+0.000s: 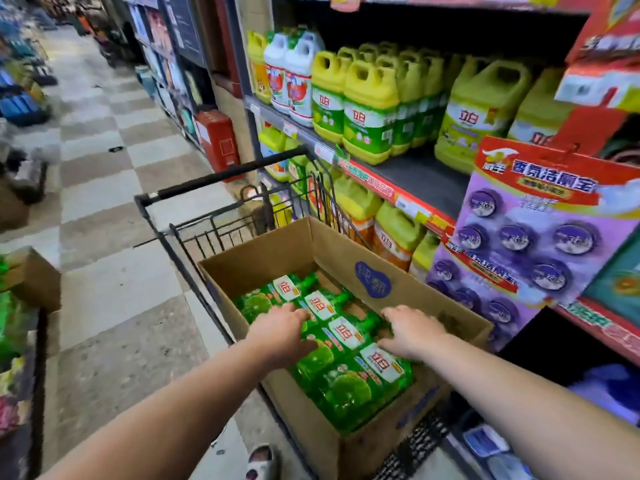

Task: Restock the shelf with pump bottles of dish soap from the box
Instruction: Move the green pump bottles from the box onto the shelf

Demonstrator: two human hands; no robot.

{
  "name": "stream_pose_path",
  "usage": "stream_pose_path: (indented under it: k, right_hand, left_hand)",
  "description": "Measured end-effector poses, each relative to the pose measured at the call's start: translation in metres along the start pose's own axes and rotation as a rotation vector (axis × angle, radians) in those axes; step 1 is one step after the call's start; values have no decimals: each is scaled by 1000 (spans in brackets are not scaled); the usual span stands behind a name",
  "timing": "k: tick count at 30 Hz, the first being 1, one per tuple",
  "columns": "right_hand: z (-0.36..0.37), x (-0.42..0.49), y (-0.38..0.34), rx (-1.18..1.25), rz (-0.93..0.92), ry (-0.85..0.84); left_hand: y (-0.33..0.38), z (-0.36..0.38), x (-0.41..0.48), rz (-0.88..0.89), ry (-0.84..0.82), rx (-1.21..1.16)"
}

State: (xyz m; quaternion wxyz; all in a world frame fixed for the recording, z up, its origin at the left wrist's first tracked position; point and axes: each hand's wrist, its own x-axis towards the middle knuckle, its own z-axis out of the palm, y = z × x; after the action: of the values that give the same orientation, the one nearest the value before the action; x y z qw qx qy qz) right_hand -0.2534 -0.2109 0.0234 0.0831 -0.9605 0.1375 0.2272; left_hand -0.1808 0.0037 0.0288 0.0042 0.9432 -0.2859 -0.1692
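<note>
An open cardboard box (277, 251) sits in a black wire shopping cart (221, 176). Several green pump bottles of dish soap (346, 386) lie flat inside it, white labels up. My left hand (282, 332) reaches into the box and rests on the body of a bottle near the middle, fingers curved over it. My right hand (410, 330) lies on the pump end of the same row, fingers bent down around the bottle necks. The shelf (426, 181) stands to the right, with bare dark board beside the yellow jugs.
Yellow and white detergent jugs (370, 109) fill the upper shelf, more jugs below. A purple hanging display card (519, 233) juts out at the right. Another cardboard box (34, 278) stands at the left. A red cabinet (218, 140) stands down the tiled aisle.
</note>
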Motion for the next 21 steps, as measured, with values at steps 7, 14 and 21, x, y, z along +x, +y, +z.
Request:
stream_pose_path:
  k: [7,14,21]
  right_hand:
    - [21,31,22,196,290,-98]
    - [45,72,17,443,544,-178]
    - [94,101,16,698,850,-262]
  left_hand:
    - [8,21,91,272,-199,71]
    - [7,37,164,483,-405,56]
    - [15,81,193,573,-632,17]
